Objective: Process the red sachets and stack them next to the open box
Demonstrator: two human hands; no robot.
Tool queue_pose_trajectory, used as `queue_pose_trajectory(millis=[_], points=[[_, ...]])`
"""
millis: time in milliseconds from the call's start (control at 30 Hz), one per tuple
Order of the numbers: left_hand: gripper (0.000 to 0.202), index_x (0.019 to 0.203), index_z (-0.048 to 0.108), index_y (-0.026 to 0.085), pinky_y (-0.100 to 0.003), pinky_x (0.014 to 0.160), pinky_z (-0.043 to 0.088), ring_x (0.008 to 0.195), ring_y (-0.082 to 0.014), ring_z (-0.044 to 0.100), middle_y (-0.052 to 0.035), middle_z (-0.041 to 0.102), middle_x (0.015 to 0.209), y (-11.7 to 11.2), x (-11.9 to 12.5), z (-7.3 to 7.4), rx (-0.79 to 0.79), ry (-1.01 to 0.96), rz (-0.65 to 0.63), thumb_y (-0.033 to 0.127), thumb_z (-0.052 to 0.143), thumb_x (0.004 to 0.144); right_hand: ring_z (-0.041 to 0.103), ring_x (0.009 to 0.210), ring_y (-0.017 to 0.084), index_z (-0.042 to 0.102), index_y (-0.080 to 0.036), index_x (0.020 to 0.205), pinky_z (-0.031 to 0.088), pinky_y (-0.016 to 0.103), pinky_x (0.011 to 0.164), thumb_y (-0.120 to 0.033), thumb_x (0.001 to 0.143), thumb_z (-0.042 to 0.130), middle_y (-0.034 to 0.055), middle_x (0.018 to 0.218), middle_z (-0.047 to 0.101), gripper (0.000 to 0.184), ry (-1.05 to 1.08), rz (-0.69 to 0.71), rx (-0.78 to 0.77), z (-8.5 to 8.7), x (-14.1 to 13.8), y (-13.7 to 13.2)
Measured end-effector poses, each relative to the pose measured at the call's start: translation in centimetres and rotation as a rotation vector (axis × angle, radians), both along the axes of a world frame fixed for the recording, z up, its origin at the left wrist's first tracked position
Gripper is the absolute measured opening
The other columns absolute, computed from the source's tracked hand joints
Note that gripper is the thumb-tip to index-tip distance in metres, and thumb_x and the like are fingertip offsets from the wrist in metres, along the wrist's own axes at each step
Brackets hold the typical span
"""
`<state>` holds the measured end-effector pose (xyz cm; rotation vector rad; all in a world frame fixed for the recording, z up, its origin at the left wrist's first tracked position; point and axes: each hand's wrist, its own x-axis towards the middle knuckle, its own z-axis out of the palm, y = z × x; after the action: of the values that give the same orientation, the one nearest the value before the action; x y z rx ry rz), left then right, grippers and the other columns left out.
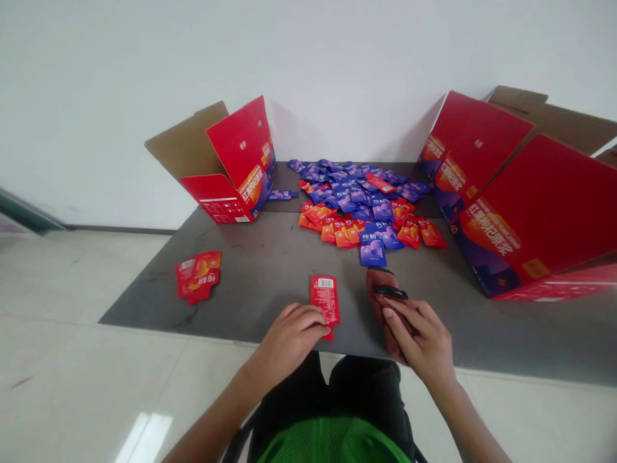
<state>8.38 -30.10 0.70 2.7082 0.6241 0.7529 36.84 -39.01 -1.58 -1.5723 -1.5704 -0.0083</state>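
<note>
My left hand [292, 341] sits at the table's near edge, its curled fingers pressing the lower end of a red foil sachet [324, 301]. My right hand [419, 334] grips another red sachet [383, 278], which stands up from the table with a small black object [389, 292] across it. That black object is too small to identify. A heap of purple and orange-red sachets [359, 206] lies farther ahead, beyond both hands. A purple sachet [373, 251] lies at its front edge. A small stack of red sachets [197, 276] lies to the left.
The sachets lie on a dark grey table [270, 270] with a white wall behind it. An open red printed carton [231, 167] stands at the back left. Large red cartons [525, 206] stand at the right. My knees and green top show below the table edge.
</note>
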Motion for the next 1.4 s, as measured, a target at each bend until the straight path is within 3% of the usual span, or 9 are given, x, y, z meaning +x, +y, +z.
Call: queue_pose_trajectory(millis=[200,367,500,700,867,1000,1167,1300,1400], points=[[0.035,0.131,0.065,0.02,-0.051,0.111,0.045,0.133,-0.0287,0.056,-0.0099,0.066,0.138,-3.4,-0.8,-1.7,0.08,0.099,0.13,0.039,0.061,0.102,0.066,0.1,0.019,0.073,-0.034,0.124,0.054,0.035,0.088,-0.036,0.099,0.064,0.0038,0.109,0.069,0.027,-0.022,0.167,-0.177,1.9,0.5,1.6],[0.036,0.131,0.065,0.015,-0.048,0.104,0.053,0.129,-0.0306,0.058,-0.0143,0.064,0.138,-5.4,0.9,-2.9,0.144,0.09,0.206,0.037,0.06,0.103,0.067,0.101,0.02,0.073,-0.035,0.126,0.053,0.036,0.09,-0.039,0.101,0.061,0.0037,0.11,0.071,0.028,-0.072,0.22,-0.218,5.1,0.7,4.7],[0.033,0.133,0.064,0.015,-0.044,0.101,0.056,0.123,-0.0282,0.063,-0.0129,0.068,0.133,-5.9,0.8,-4.5,0.184,0.058,0.229,0.029,0.055,0.105,0.067,0.103,0.022,0.074,-0.032,0.123,0.054,0.038,0.092,-0.04,0.101,0.06,0.0052,0.112,0.071,0.027,-0.14,0.276,-0.225,6.2,0.4,6.7],[0.033,0.136,0.063,0.012,-0.039,0.103,0.056,0.126,-0.024,0.063,-0.0102,0.073,0.126,-5.5,-1.4,-4.6,0.187,-0.01,0.146,0.018,0.047,0.107,0.065,0.101,0.021,0.075,-0.03,0.123,0.055,0.037,0.089,-0.039,0.101,0.06,0.0066,0.11,0.07,0.028,-0.225,0.389,-0.176,5.6,-3.6,7.9],[0.03,0.127,0.067,0.012,-0.038,0.103,0.058,0.121,-0.0215,0.067,-0.0078,0.076,0.122,-5.1,-1.7,-4.5,0.19,-0.095,0.14,0.015,0.045,0.107,0.062,0.098,0.019,0.076,-0.033,0.12,0.054,0.032,0.083,-0.039,0.1,0.062,0.0047,0.103,0.069,0.025,-0.435,0.678,-0.13,3.2,-7.2,7.9],[0.03,0.126,0.067,0.01,-0.037,0.105,0.059,0.122,-0.0203,0.068,-0.0096,0.075,0.125,-4.9,-1.8,-4.5,0.192,-0.11,0.114,0.012,0.044,0.107,0.06,0.098,0.02,0.076,-0.032,0.121,0.052,0.032,0.082,-0.041,0.101,0.061,0.0057,0.104,0.069,0.026,-0.531,0.603,-0.132,2.3,-5.9,11.5],[0.028,0.122,0.068,0.01,-0.036,0.102,0.061,0.118,-0.0195,0.071,-0.0096,0.077,0.121,-4.9,-1.9,-4.2,0.181,-0.126,0.109,0.012,0.045,0.107,0.058,0.093,0.021,0.078,-0.027,0.114,0.049,0.034,0.082,-0.039,0.103,0.057,0.0083,0.099,0.067,0.027,-0.685,0.448,-0.129,4.1,-3.8,16.6],[0.026,0.122,0.068,0.01,-0.035,0.104,0.06,0.117,-0.0192,0.071,-0.0097,0.077,0.12,-4.8,-2.1,-4.3,0.167,-0.146,0.089,0.012,0.049,0.105,0.059,0.098,0.022,0.073,-0.028,0.128,0.051,0.036,0.087,-0.037,0.103,0.057,0.0083,0.106,0.068,0.031,-0.562,0.469,-0.05,5.6,-6.0,13.4],[0.024,0.119,0.07,0.011,-0.036,0.1,0.062,0.11,-0.02,0.074,-0.0084,0.079,0.114,-4.7,-2.3,-4.3,0.162,-0.157,0.094,0.012,0.051,0.104,0.06,0.093,0.02,0.074,-0.028,0.125,0.053,0.033,0.081,-0.036,0.101,0.061,0.0061,0.102,0.069,0.028,-0.516,0.69,-0.028,4.7,-8.1,9.0]])
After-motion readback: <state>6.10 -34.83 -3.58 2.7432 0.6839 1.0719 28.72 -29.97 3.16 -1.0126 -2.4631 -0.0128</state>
